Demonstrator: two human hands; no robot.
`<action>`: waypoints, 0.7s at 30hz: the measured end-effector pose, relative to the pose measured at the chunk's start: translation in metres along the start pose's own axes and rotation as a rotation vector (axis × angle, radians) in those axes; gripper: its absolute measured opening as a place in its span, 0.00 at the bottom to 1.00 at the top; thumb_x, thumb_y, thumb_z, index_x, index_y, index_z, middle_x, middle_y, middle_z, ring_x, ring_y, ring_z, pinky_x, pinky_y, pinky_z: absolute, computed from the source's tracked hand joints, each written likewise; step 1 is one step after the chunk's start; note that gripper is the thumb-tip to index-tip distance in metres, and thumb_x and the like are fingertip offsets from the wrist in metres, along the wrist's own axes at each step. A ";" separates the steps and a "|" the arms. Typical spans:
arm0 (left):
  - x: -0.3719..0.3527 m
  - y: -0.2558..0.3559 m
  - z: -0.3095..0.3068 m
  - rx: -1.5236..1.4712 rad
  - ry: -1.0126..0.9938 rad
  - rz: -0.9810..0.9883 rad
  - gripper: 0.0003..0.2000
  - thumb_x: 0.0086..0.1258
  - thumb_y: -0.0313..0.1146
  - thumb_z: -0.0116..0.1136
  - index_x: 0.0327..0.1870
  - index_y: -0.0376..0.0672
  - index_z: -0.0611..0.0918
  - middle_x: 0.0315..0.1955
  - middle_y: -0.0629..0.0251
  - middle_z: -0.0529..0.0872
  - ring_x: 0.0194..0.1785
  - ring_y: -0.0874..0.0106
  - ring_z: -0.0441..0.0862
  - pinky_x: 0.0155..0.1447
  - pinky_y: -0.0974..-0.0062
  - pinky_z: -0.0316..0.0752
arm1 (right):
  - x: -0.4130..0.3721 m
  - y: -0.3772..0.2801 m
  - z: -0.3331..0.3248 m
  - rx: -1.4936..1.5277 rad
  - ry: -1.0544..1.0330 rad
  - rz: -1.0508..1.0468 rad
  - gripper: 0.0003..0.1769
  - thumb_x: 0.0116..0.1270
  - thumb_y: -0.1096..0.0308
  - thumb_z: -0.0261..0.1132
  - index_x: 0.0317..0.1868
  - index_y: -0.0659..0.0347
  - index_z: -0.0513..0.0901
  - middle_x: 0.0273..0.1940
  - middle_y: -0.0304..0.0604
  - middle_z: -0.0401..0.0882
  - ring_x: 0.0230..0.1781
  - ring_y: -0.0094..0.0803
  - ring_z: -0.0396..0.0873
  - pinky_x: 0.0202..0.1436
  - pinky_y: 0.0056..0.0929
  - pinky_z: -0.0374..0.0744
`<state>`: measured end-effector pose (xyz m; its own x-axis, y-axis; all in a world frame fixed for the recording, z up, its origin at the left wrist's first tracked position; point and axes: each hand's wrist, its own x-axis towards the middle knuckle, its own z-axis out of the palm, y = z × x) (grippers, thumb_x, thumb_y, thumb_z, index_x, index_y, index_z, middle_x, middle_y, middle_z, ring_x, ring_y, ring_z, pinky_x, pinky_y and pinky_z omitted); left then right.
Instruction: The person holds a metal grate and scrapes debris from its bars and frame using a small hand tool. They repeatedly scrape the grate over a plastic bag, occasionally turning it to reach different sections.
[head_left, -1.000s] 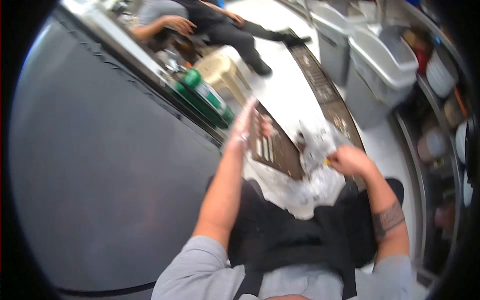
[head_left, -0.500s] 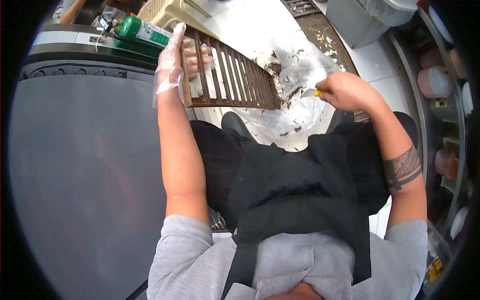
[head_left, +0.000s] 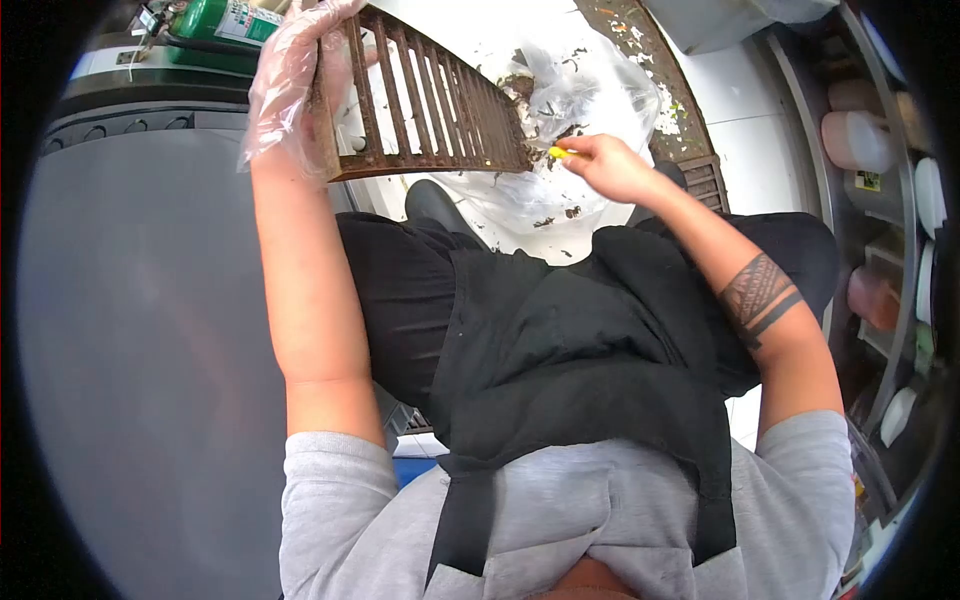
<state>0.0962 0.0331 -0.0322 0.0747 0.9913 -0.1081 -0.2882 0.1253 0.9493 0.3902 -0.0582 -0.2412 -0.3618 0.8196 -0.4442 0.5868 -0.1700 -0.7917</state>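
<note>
My left hand, in a clear plastic glove, grips the upper left end of a brown, rusty slatted grate, which is tilted with its far end low. Bare and closed, my right hand holds a small tool by its yellow handle beside the grate's low end; the tool's blade is not clearly seen. Under that end lies a clear plastic bag strewn with dark debris.
A grey-topped appliance fills the left side, with a green cylinder behind it. A floor drain channel with scraps runs beyond the bag. Shelves with containers stand on the right.
My right hand has moved left with the yellow-handled tool, to the grate's low end. The grate and my left hand appear further left and higher in view.
</note>
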 end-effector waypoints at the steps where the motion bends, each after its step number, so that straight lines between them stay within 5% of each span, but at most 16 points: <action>1: -0.006 0.004 0.004 0.150 0.074 -0.039 0.19 0.66 0.26 0.64 0.60 0.36 0.80 0.43 0.62 0.89 0.39 0.67 0.89 0.42 0.71 0.87 | 0.001 -0.004 0.013 0.038 -0.020 0.057 0.23 0.75 0.60 0.65 0.64 0.65 0.84 0.50 0.57 0.90 0.53 0.42 0.88 0.61 0.35 0.80; 2: -0.011 -0.003 0.016 0.156 0.151 0.144 0.20 0.62 0.23 0.62 0.58 0.35 0.80 0.38 0.63 0.87 0.35 0.69 0.87 0.39 0.75 0.85 | 0.002 -0.008 0.023 0.080 -0.040 0.122 0.23 0.75 0.61 0.65 0.64 0.66 0.84 0.49 0.56 0.90 0.51 0.40 0.88 0.60 0.34 0.81; 5: 0.008 -0.001 -0.028 0.399 0.112 0.036 0.22 0.61 0.21 0.60 0.60 0.35 0.79 0.35 0.62 0.86 0.33 0.70 0.86 0.38 0.76 0.84 | 0.006 0.000 0.061 0.174 0.034 0.090 0.22 0.75 0.62 0.63 0.63 0.64 0.85 0.51 0.56 0.90 0.50 0.35 0.88 0.60 0.32 0.81; 9: 0.006 -0.006 -0.029 0.365 0.202 0.024 0.15 0.61 0.21 0.57 0.50 0.34 0.81 0.20 0.67 0.78 0.19 0.74 0.77 0.37 0.76 0.85 | 0.023 0.015 0.097 0.309 0.093 0.030 0.21 0.74 0.61 0.63 0.62 0.61 0.86 0.54 0.56 0.89 0.52 0.41 0.89 0.60 0.34 0.81; 12: 0.000 0.004 -0.004 0.458 0.290 0.002 0.13 0.60 0.21 0.55 0.47 0.35 0.80 0.17 0.70 0.73 0.15 0.76 0.71 0.35 0.77 0.84 | 0.071 0.008 0.098 0.239 0.370 -0.079 0.22 0.72 0.56 0.63 0.60 0.59 0.87 0.49 0.59 0.88 0.46 0.48 0.90 0.55 0.37 0.83; 17: 0.012 0.003 -0.021 0.545 0.199 -0.024 0.19 0.57 0.21 0.55 0.53 0.32 0.77 0.17 0.71 0.74 0.14 0.78 0.66 0.24 0.77 0.76 | 0.144 -0.004 0.064 0.131 0.502 -0.206 0.22 0.73 0.52 0.62 0.58 0.55 0.89 0.43 0.56 0.90 0.43 0.49 0.90 0.53 0.41 0.85; 19: 0.008 0.006 -0.010 0.596 0.236 0.020 0.23 0.55 0.20 0.54 0.56 0.32 0.78 0.18 0.70 0.75 0.14 0.78 0.67 0.22 0.76 0.72 | 0.107 0.003 0.063 0.036 0.305 -0.117 0.22 0.75 0.53 0.66 0.62 0.57 0.87 0.43 0.54 0.91 0.37 0.32 0.90 0.48 0.33 0.84; 20: 0.009 0.008 -0.017 0.555 0.118 0.007 0.26 0.54 0.19 0.52 0.59 0.33 0.77 0.22 0.67 0.78 0.19 0.76 0.74 0.24 0.74 0.77 | 0.083 0.018 0.072 0.053 0.230 -0.131 0.23 0.74 0.54 0.67 0.63 0.56 0.87 0.46 0.54 0.91 0.40 0.30 0.90 0.50 0.32 0.83; 21: 0.002 0.008 0.016 0.400 0.283 -0.017 0.28 0.54 0.18 0.50 0.62 0.33 0.77 0.28 0.62 0.81 0.26 0.72 0.80 0.28 0.70 0.84 | 0.074 0.027 0.082 0.049 0.226 -0.128 0.23 0.74 0.54 0.67 0.63 0.56 0.87 0.46 0.54 0.91 0.40 0.30 0.90 0.50 0.32 0.83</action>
<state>0.1097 0.0352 -0.0204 -0.2018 0.9682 -0.1480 0.1046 0.1716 0.9796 0.3203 -0.0468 -0.3299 -0.2565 0.9368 -0.2381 0.5090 -0.0785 -0.8572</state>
